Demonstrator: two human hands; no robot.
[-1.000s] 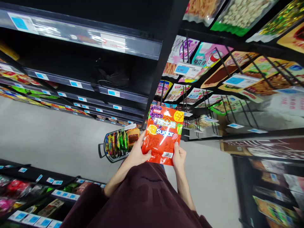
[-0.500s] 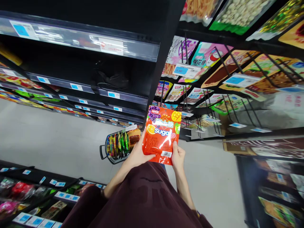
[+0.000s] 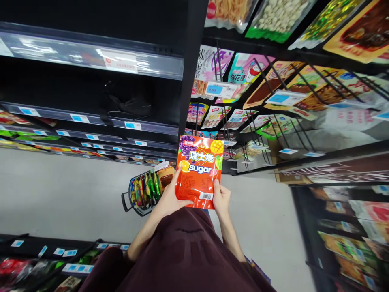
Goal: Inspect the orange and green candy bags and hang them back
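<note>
A red candy bag (image 3: 194,180) with fruit pictures and the word "Sugar" is held flat in front of my body, its printed face toward me. My left hand (image 3: 170,194) grips its left edge, thumb across the lower front and fingers along the side and behind. On the lower right edge, my right hand (image 3: 221,198) pinches the bag with the thumb on top; its other fingers are curled. Below and left of the bag, a dark shopping basket (image 3: 140,211) stands on the floor, filled with several upright snack packets (image 3: 147,188).
Hanging snack bags (image 3: 249,71) on black hooks and price tags fill the rack at upper right. A dark shelf unit (image 3: 91,89) stands at upper left. More shelves (image 3: 337,227) line the right side and lower left. Grey floor (image 3: 258,219) lies between them.
The whole view has shifted, so the racks, basket and bag appear further left. Both hands keep their hold on the candy bag, and the glare on its front has lessened.
</note>
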